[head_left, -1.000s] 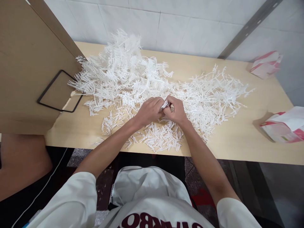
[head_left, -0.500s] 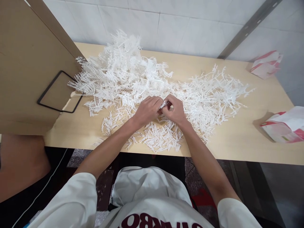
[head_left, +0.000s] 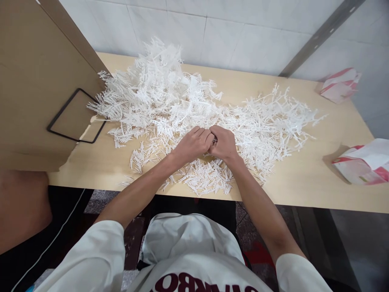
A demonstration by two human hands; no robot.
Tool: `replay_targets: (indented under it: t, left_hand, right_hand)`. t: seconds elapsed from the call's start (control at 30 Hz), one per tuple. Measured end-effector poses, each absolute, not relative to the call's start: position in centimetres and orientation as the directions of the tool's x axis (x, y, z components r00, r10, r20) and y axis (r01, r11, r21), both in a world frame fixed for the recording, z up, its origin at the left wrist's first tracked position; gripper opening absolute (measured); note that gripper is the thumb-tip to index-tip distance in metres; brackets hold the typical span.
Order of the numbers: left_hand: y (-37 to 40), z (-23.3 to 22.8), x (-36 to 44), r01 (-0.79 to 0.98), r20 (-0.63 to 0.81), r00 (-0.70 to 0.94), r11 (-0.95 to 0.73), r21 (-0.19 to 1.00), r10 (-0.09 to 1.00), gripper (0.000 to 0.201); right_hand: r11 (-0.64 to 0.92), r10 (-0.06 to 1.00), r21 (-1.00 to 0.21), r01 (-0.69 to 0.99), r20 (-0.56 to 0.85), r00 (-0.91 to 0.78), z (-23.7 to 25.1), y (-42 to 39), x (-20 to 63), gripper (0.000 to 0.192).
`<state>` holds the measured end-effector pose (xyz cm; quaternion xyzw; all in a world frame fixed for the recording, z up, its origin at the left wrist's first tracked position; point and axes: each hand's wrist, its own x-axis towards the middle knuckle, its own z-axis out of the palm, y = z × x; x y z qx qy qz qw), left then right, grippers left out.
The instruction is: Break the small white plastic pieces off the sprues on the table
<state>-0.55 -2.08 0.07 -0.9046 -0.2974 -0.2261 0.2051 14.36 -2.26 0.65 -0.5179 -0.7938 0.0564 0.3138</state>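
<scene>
Single head-worn cam, aimed fwd and down from above the seated wearer; the pale wooden worktable is seen close, the white tiled wall behind it.

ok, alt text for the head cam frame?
Two bare hands, left hand and right hand, press together, knuckles touching, over a sprawling pile of white plastic sprigs on a light wooden table. Short loose white pieces lie near its front edge.

Bench surroundings, my station
Wooden table before me; cardboard panel at left; two red-and-white bags at right, well apart.
</scene>
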Motion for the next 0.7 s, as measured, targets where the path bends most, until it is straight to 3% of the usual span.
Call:
replay_targets:
  t: [0.33, 0.53, 0.7]
  left_hand:
    - [-2.4, 0.3, -0.3, 0.626, 0.453, 0.733, -0.764, -0.157, 0.508, 0.029]
    - [-1.4, -0.1, -1.0, 0.651, 0.515, 0.63, -0.757, 0.059, 0.582, 0.011]
    - [-0.7, 0.2, -1.4, 0.634, 0.546, 0.501, -0.714, 0.297, 0.671, 0.015]
  right_hand:
    - [0.445, 0.859, -0.371, 0.815, 0.436, -0.27, 0.6, -2.3, 14.6, 0.021]
    - [0.477, 0.861, -0.563, 0.675, 0.455, -0.228, 0.4, -1.9, 14.7, 0.013]
    - [0.456, 0.885, -0.722, 0.519, 0.428, -0.182, 0.5, -1.5, 15.2, 0.01]
